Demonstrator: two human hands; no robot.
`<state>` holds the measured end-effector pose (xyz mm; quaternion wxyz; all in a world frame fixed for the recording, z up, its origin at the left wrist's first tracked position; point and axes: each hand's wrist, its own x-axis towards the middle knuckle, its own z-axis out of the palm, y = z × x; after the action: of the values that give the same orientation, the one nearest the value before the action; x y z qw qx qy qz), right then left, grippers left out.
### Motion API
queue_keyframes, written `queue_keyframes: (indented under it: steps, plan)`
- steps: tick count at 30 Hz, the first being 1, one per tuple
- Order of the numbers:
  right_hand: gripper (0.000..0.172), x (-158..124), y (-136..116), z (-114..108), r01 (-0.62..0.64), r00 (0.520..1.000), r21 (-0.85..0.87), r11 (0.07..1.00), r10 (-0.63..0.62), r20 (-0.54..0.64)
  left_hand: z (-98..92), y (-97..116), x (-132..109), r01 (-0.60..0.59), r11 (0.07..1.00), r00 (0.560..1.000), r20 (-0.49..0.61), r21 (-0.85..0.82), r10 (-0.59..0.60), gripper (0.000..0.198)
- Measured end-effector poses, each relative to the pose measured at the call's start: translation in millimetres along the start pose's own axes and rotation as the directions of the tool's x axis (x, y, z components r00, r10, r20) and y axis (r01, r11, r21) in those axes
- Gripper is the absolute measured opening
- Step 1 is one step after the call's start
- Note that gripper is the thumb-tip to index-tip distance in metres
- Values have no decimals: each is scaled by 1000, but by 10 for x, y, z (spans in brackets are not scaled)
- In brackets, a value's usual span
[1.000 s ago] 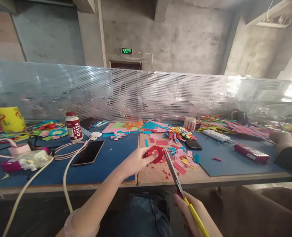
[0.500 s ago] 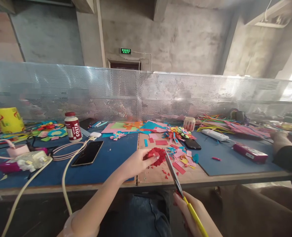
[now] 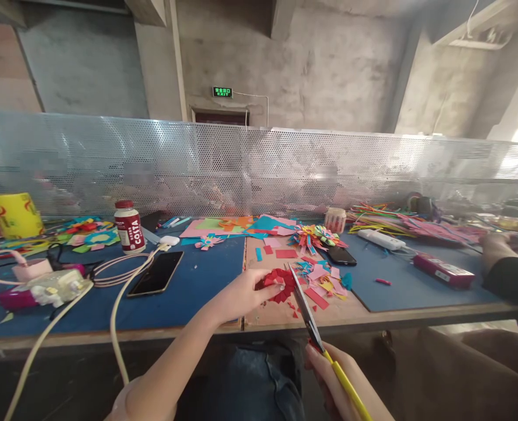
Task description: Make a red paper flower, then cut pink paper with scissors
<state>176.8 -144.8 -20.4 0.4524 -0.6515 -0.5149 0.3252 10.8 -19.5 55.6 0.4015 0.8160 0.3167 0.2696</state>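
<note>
Between the thumb and fingers of my left hand (image 3: 252,292) is a red paper flower (image 3: 284,286) with a pleated, notched edge, held above the table. My right hand (image 3: 340,377) is closed around the yellow handles of a pair of scissors (image 3: 306,310). The blades point up and away, and their tips are at the flower's right edge; whether they touch the paper I cannot tell. Under and beside the flower lie red, pink and blue paper scraps (image 3: 318,297). Behind them sits a pile of multicoloured paper flowers (image 3: 316,235).
Left of my hands are a dark phone (image 3: 156,273), a Costa bottle (image 3: 130,228), cables and a power strip (image 3: 44,285). A second phone (image 3: 341,255), a white adapter (image 3: 380,240) and a magenta box (image 3: 443,271) lie right. Another person's arm (image 3: 500,257) rests at far right.
The scissor tips have shifted slightly left, onto the flower's edge. The red flower has turned a little in my left hand.
</note>
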Motion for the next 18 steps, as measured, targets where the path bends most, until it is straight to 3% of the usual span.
queue_keyframes:
  steps: [8,15,18]
  plan:
    - [46,15,20,14,39,999,-34,999,-40,-2,13,23,-10,-8,999,1000,2,-50,8,34]
    - [50,63,102,38,9,994,-55,998,-3,110,10,63,-32,-6,996,1000,13,-91,7,32]
    - [50,58,82,25,30,997,-60,998,-25,68,-5,55,-36,-12,996,1000,11,-85,13,32]
